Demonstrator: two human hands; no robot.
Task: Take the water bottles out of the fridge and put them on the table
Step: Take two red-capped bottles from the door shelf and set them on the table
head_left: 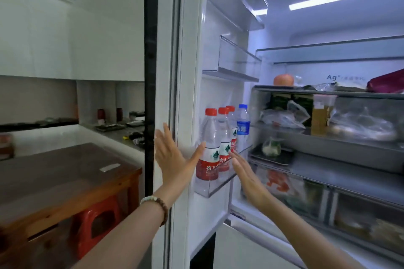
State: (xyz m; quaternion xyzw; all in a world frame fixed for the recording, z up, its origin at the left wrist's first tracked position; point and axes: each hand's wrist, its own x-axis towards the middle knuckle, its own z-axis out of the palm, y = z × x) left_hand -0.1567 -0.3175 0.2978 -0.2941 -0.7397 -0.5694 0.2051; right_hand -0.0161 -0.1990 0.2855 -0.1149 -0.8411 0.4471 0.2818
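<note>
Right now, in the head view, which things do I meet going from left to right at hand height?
Brown wooden table → black edge of the open fridge door → open left hand → red-capped clear water bottle → open right hand → clear fridge drawers.

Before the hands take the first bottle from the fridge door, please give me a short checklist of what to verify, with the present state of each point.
1. Fridge door open wide enough: ok.
2. Bottles upright in the door bin: ok; three red-capped, one blue-capped bottle.
3. Left hand open and beside the nearest bottle: ok, thumb at its label, no grip yet.
4. Right hand open and near the bottles: ok, holding nothing.
5. Table has bare room for bottles: ok.
6. Caps screwed tight: cannot tell.
</note>
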